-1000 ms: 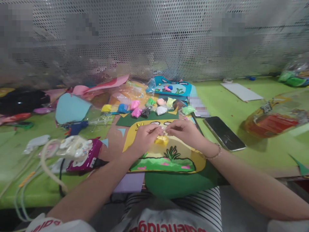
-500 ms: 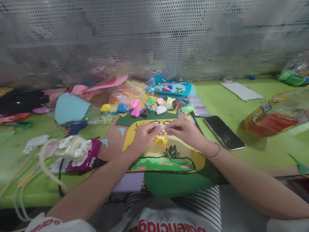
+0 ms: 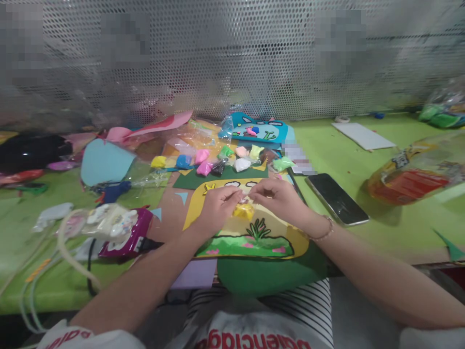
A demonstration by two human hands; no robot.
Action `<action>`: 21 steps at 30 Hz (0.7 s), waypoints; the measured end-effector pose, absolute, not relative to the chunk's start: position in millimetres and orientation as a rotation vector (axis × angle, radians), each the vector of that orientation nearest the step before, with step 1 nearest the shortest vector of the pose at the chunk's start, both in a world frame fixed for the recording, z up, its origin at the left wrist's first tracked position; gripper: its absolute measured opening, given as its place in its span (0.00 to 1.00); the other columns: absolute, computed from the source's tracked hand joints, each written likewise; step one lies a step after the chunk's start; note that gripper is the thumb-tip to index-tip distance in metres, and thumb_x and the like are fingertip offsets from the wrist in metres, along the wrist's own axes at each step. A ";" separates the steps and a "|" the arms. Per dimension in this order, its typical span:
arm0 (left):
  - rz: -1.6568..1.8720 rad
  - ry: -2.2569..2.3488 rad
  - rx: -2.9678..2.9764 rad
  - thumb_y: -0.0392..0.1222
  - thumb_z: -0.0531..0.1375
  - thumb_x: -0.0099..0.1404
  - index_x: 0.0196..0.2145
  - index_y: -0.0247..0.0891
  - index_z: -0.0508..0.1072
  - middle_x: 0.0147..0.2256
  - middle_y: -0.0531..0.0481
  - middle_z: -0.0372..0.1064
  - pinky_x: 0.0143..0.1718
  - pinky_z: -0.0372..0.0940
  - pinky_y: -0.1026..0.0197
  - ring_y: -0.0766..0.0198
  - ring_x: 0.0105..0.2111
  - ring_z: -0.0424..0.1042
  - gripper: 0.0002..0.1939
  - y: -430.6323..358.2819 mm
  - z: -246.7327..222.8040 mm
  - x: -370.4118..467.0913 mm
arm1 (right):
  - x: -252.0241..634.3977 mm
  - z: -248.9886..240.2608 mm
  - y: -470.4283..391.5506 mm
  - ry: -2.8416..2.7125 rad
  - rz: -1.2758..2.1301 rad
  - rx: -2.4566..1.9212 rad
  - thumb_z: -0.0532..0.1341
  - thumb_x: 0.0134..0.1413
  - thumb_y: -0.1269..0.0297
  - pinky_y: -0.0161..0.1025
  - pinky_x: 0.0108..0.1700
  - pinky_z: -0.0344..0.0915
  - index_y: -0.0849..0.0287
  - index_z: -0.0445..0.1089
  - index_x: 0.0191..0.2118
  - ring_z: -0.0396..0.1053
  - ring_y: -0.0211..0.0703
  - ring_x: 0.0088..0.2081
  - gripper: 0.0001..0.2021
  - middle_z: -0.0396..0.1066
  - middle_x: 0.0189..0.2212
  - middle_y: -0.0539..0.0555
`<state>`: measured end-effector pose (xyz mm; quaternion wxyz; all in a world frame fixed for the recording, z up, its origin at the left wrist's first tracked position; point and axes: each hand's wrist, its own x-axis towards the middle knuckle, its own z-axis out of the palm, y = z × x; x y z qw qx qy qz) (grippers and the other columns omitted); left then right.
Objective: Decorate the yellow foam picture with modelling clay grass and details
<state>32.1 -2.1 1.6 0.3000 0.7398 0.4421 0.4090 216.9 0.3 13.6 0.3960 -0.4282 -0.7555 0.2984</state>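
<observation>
Between my two hands hangs a small clear packet of yellow clay [image 3: 243,211], its yellow lump lowest. My left hand [image 3: 221,206] pinches the top of its plastic from one side. My right hand [image 3: 273,196], with a beaded bracelet on the wrist, pinches the same plastic from the other side; the fingertips nearly meet. Below them lies a yellow paper picture [image 3: 301,246] with a painted green strip, a dark plant and pink patches. Several more clay packets, among them a pink one [image 3: 204,168] and a white one [image 3: 241,165], lie just beyond the picture.
A phone [image 3: 337,199] and a bottle with a red label [image 3: 410,177] lie on the right. On the left are a purple device [image 3: 127,237] with cables, a blue glue gun [image 3: 115,191] and light blue paper [image 3: 105,162]. A perforated metal panel [image 3: 232,58] stands behind.
Both hands stay nearly in place, still pinching the packet's plastic. The view has shifted very slightly; nothing else visibly differs.
</observation>
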 end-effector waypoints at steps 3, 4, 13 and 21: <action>1.077 1.177 2.000 0.48 0.53 0.66 0.28 0.36 0.74 0.26 0.51 0.73 0.30 0.62 0.65 0.65 0.27 0.71 0.16 -3.2 4.2 31.4 | 217.0 14.1 -0.9 -1.956 0.696 -1.086 0.59 0.53 0.69 0.33 0.27 0.60 0.59 0.72 0.27 0.65 0.34 0.26 0.07 0.71 0.24 0.50; 1.076 1.182 2.015 0.47 0.53 0.66 0.28 0.37 0.74 0.25 0.52 0.72 0.29 0.61 0.65 0.65 0.27 0.70 0.16 -3.5 5.0 31.1 | 217.3 14.1 -1.0 -1.969 0.682 -1.082 0.59 0.54 0.69 0.33 0.27 0.59 0.59 0.72 0.27 0.64 0.34 0.26 0.07 0.71 0.24 0.50; 1.087 1.117 2.216 0.47 0.48 0.68 0.27 0.39 0.72 0.26 0.50 0.72 0.32 0.62 0.64 0.64 0.28 0.70 0.18 -9.2 5.4 31.4 | 219.5 10.7 -4.1 -2.163 0.547 -0.926 0.57 0.59 0.66 0.33 0.29 0.59 0.59 0.66 0.29 0.62 0.34 0.26 0.08 0.67 0.24 0.50; 1.051 1.150 2.448 0.43 0.47 0.68 0.20 0.40 0.61 0.19 0.52 0.61 0.30 0.57 0.62 0.65 0.23 0.62 0.18 -9.1 6.6 29.2 | 216.4 12.2 -10.6 -2.197 0.479 -0.851 0.55 0.61 0.68 0.33 0.28 0.58 0.59 0.64 0.29 0.60 0.35 0.26 0.08 0.64 0.23 0.50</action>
